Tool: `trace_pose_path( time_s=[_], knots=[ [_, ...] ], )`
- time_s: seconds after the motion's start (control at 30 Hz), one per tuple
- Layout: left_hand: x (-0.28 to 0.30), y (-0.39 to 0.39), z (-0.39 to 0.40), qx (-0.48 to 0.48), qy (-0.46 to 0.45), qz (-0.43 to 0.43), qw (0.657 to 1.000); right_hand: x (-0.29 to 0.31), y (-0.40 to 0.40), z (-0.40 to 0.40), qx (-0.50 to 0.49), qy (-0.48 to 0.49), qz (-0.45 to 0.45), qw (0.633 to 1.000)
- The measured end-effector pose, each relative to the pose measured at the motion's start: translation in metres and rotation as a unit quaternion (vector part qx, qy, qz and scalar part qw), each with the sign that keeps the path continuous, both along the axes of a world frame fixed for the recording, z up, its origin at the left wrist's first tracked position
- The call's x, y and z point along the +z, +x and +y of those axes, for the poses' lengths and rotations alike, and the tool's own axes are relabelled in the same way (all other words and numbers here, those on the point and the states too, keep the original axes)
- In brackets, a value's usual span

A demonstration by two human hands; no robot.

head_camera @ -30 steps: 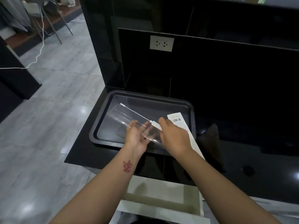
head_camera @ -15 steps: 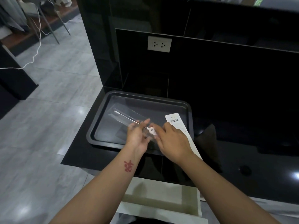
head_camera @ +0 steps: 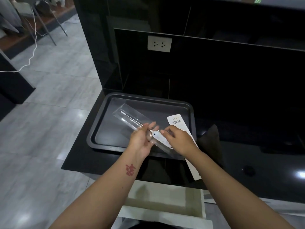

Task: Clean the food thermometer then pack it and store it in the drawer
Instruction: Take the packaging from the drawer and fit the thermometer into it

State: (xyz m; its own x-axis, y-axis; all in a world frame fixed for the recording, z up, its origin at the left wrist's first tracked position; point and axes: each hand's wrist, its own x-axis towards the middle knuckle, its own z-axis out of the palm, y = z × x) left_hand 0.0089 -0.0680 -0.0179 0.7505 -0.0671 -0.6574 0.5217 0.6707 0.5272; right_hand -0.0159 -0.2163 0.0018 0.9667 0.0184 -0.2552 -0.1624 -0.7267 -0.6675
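Observation:
The white food thermometer point(head_camera: 158, 137) lies slanted above the front of a dark baking tray point(head_camera: 192, 113). Its thin metal probe, white-capped at the tip, reaches up-left inside a clear plastic sleeve point(head_camera: 130, 115). My left hand point(head_camera: 142, 139) grips the sleeve's near end from below. My right hand point(head_camera: 179, 140) pinches the thermometer's white body at the sleeve's mouth. A long white cardboard box point(head_camera: 177, 121) with a barcode lies on the counter to the right, partly under my right hand. The white drawer point(head_camera: 165, 200) stands open below the counter edge.
The tray sits on a glossy black counter point(head_camera: 247, 156) backed by a black wall with a white power socket point(head_camera: 159, 43). Grey tiled floor point(head_camera: 41, 129) lies to the left, with chair legs and a white cable far back.
The thermometer has slid deeper into the clear sleeve: the probe was lying outside it a second ago and now sits inside. Both hands stayed together over the tray's front edge.

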Motion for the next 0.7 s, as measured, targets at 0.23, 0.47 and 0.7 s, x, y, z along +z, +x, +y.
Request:
trace_pose_path(
  time_s=[0.23, 0.47, 0.7],
  knots=[
    [0.007, -0.007, 0.000, -0.016, -0.020, -0.015, 1.000, -0.006, -0.001, 0.001, 0.007, -0.004, -0.014, 1.000],
    [0.004, -0.009, 0.005, 0.003, 0.010, -0.002, 1.000, -0.008, 0.010, -0.007, -0.083, -0.115, -0.113, 0.983],
    [0.010, -0.010, 0.013, -0.029, 0.037, 0.017, 0.999, -0.027, 0.023, -0.023, -0.079, -0.375, -0.013, 0.924]
  ],
)
